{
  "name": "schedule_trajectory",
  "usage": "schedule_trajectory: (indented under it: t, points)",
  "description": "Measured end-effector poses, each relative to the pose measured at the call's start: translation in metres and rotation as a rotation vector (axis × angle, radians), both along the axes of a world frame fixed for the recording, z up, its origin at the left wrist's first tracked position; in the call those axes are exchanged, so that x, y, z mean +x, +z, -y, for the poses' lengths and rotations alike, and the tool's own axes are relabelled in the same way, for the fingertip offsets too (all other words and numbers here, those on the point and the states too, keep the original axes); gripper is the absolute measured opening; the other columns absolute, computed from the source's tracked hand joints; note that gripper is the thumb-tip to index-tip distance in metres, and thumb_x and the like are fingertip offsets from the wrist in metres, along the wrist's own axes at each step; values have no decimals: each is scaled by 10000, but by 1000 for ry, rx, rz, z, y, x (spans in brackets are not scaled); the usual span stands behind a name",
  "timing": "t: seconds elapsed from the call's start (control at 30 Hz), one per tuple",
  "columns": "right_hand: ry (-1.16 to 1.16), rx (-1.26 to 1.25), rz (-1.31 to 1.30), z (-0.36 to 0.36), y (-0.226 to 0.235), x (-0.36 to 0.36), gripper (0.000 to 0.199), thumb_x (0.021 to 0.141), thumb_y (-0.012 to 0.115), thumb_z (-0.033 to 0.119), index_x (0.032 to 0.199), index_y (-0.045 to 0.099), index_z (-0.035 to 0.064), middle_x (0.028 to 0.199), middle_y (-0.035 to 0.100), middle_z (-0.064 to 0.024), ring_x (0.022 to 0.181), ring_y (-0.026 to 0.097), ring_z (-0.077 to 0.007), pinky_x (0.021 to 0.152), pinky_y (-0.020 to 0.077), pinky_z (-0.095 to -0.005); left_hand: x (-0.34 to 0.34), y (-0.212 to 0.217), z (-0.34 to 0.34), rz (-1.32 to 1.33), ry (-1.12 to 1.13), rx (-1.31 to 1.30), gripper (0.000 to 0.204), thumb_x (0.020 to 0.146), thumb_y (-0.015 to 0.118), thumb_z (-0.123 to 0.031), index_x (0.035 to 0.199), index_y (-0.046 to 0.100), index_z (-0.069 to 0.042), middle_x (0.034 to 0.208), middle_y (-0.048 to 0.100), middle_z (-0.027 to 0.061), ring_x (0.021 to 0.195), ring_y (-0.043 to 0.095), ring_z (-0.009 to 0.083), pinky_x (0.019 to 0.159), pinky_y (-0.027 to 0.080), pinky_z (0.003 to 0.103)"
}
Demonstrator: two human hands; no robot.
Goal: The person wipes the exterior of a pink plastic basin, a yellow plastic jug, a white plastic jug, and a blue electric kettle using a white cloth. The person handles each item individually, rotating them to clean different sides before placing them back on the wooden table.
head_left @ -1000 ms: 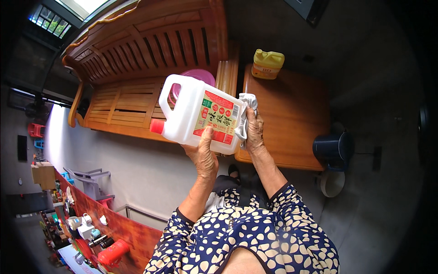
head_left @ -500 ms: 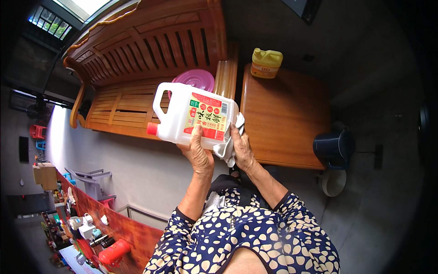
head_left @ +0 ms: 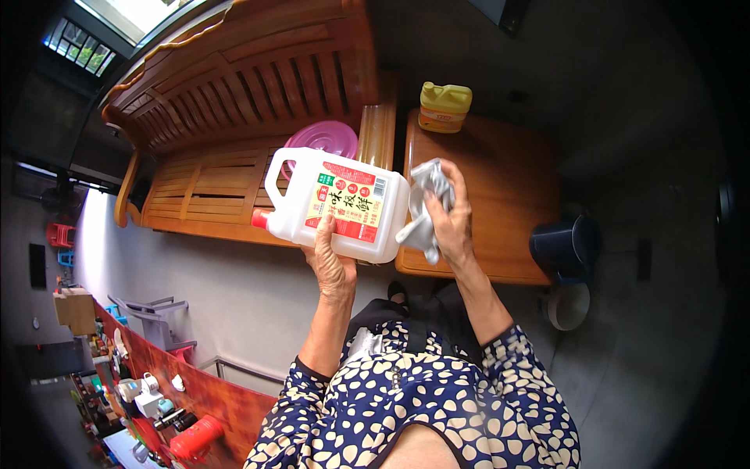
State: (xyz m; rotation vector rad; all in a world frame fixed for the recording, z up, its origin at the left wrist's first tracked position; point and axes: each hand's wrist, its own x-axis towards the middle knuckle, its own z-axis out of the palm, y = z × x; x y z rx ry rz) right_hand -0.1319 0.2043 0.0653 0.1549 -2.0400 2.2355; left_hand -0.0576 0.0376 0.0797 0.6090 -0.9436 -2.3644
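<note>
A white plastic jug with a red cap, a moulded handle and a red and yellow label lies sideways in the air before me. My left hand grips its lower side, thumb over the label, with the cap pointing left. Just beyond the jug's base, my right hand clutches a crumpled pale grey cloth. The cloth hangs beside the base; whether it touches the jug I cannot tell.
Ahead stands a slatted wooden bench with a pink round lid on it. The wooden table at right holds a yellow jug and a dark kettle. A white bucket is beside it. Grey chair at left.
My right hand has moved right, off the jug's base, bringing the cloth with it. The left hand keeps its hold on the jug, which has barely shifted.
</note>
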Motion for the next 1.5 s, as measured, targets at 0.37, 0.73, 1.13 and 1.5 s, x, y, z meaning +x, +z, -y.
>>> schedule_trajectory:
  t: [0.37,0.73,1.13,1.5]
  points:
    - [-60,464,-310,42,-9,50,514,937,545,347,1403,463,146,1328,301,-226,1172,415,-356,1016,360,-441,-4,14,-9,-32,82,-26,655,815,691,-24,1376,360,-93,1268,504,99,1175,512,221,1038,441,399]
    - [-130,737,-567,32,20,52,418,811,692,202,1217,602,159,1258,472,-113,1145,423,-309,992,354,-434,2,26,-4,-72,-57,-21,665,812,691,-5,1379,356,-94,1247,508,93,1156,519,209,1015,444,372]
    - [-40,280,-96,20,11,-44,275,948,550,238,1142,602,49,938,617,-147,862,625,-282,761,497,-395,11,49,-7,-62,-178,-134,792,800,714,-60,1444,255,-101,1319,455,116,1229,474,237,1050,414,416]
    - [22,789,-667,24,45,63,774,749,675,396,1358,420,-7,1307,367,-250,1168,370,-391,995,328,-499,8,39,-3,-3,-164,-145,702,815,715,-83,1407,337,-64,1271,515,107,1185,510,215,1020,423,378]
